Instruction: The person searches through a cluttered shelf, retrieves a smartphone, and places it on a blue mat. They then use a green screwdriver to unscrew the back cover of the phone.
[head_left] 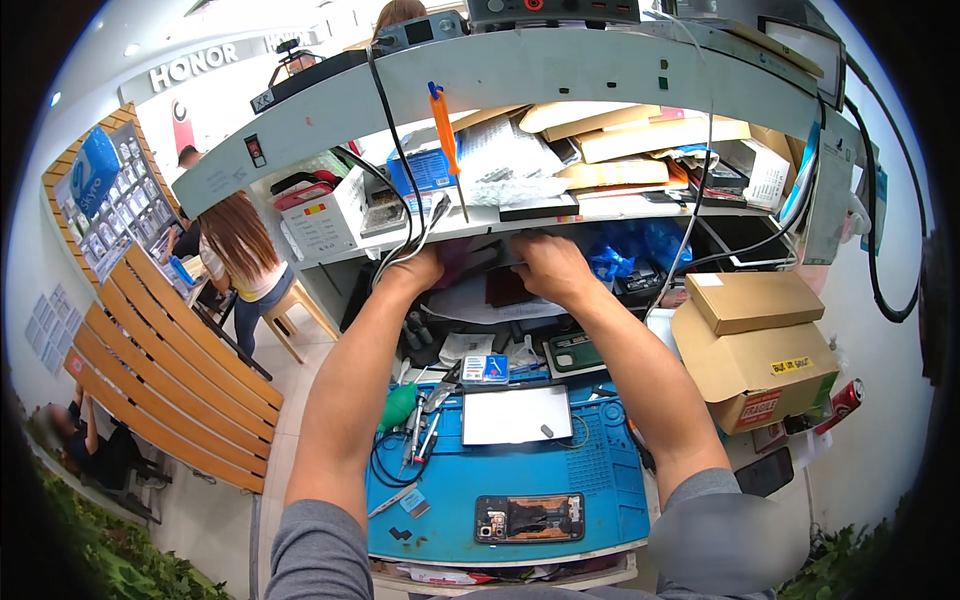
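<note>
Both arms reach under the white shelf. My left hand (420,264) is curled beside hanging cables (412,235) and a dark pinkish bag (458,258); what it grips is hidden. My right hand (548,262) has its fingers bent at the shadowed opening, and I cannot make out what they hold. A dark red rectangular item (507,287) lies between them on a pale sheet (480,308). Below, a blue repair mat (540,465) bears an opened phone (530,517), a white board (515,415), tools (418,435) and a green blower (398,408).
Cardboard boxes (750,355) and a black phone (764,472) sit at the right. Blue plastic bags (640,250) fill the compartment's right. An orange screwdriver (445,130) stands before piled envelopes (650,140). A wooden slatted partition (175,370) and several people (240,260) are at the left.
</note>
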